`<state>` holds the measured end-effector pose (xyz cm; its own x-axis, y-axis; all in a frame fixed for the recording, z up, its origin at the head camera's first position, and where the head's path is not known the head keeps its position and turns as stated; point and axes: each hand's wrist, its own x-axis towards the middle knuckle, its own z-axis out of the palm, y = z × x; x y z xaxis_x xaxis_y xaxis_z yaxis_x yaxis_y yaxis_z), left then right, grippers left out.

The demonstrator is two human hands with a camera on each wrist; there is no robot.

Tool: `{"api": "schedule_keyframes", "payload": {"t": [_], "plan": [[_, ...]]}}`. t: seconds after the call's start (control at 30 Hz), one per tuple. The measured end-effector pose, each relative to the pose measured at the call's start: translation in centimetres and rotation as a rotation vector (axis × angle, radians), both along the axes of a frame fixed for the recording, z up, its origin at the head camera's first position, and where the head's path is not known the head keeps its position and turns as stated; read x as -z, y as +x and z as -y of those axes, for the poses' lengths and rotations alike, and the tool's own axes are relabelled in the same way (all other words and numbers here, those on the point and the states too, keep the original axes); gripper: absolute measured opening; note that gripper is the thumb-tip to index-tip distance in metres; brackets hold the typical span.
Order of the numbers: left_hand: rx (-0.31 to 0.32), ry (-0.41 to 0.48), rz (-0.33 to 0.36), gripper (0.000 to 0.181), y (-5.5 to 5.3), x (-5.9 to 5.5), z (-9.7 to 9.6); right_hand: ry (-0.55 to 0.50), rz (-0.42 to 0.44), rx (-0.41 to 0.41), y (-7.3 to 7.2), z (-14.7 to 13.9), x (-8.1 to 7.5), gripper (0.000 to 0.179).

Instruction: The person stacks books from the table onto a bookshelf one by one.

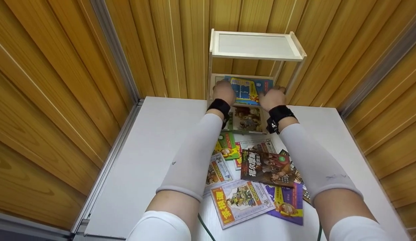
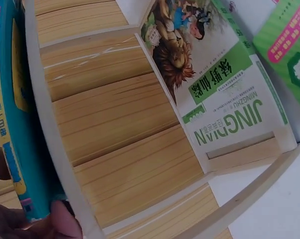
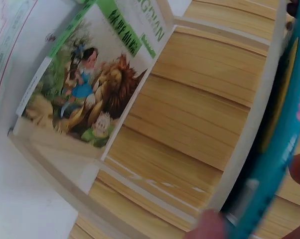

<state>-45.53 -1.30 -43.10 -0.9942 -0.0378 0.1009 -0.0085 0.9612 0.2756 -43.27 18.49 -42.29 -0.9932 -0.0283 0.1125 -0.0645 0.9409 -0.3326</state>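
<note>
Nearest: loose bks (image 1: 243, 201) strewn on table (image 1: 164, 134), prob. for easy reach. Then JINGDIAN bk (image 1: 248, 118) low in rack (image 1: 259, 46). At mid-shelf ht, L hand (image 1: 224, 91) & R hand (image 1: 274, 97) grip blue bk (image 1: 243, 90) at opp. ends, prob. to steady it; cover up, spine near side, long axis L–R.

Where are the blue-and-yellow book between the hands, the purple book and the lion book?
Blue-and-yellow book (image 1: 244, 91), head view: cover.
Purple book (image 1: 289, 201), head view: cover.
Lion book (image 3: 99, 82), right wrist view: cover picture.
</note>
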Motion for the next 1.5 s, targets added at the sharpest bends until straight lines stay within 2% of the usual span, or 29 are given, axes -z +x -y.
{"api": "schedule_keyframes", "payload": {"t": [0.07, 0.2, 0.43, 0.7, 0.83, 0.97, 1.07, 1.13, 1.2, 1.3, 1.37, 1.43, 1.5], "plan": [[-0.005, 0.012, -0.015, 0.05, 0.3, 0.2, -0.2, 0.006, 0.005, 0.017, 0.2, -0.3, 0.1, 0.082], [-0.01, 0.048, -0.024, 0.051, 0.9, 0.3, -0.9, -0.034, -0.026, 0.025, 0.9, -1.1, 0.8, 0.079], [0.046, 0.046, -0.041, 0.053, 1.2, -0.2, -1.3, -0.053, -0.11, 0.023, 1.8, -2.6, 1.2, 0.074], [0.072, 0.06, -0.036, 0.057, 1.7, -0.5, -1.0, -0.077, -0.165, 0.013, 2.5, -3.3, 1.6, 0.072], [0.095, 0.04, -0.127, 0.052, 2.7, -0.2, -0.7, -0.031, -0.199, 0.026, 3.5, -3.5, 1.5, 0.071], [0.117, -0.032, -0.249, 0.048, 4.2, 0.4, -0.2, 0.029, -0.324, 0.05, 5.2, -3.8, 1.6, 0.063], [0.093, -0.041, -0.294, 0.051, 5.6, 0.9, 0.4, 0.017, -0.437, 0.049, 6.7, -3.8, 2.2, 0.051], [0.056, -0.033, -0.324, 0.051, 6.6, 1.4, 1.0, -0.004, -0.48, 0.016, 7.6, -3.4, 2.9, 0.045], [0.046, -0.04, -0.396, 0.046, 7.5, 1.9, 1.7, -0.026, -0.502, -0.036, 8.2, -2.7, 3.7, 0.039], [0.109, -0.082, -0.524, 0.035, 8.8, 2.8, 2.2, -0.029, -0.491, -0.115, 8.5, -1.5, 5.0, 0.03], [0.186, -0.129, -0.566, 0.03, 9.7, 3.3, 2.1, -0.019, -0.47, -0.155, 8.3, -0.8, 5.7, 0.025], [0.258, -0.173, -0.545, 0.028, 10.2, 3.8, 1.7, -0.014, -0.436, -0.178, 8.0, -0.3, 6.4, 0.023], [0.301, -0.206, -0.474, 0.029, 10.3, 4.2, 1.1, -0.024, -0.39, -0.188, 7.7, 0.0, 7.0, 0.023]]}}
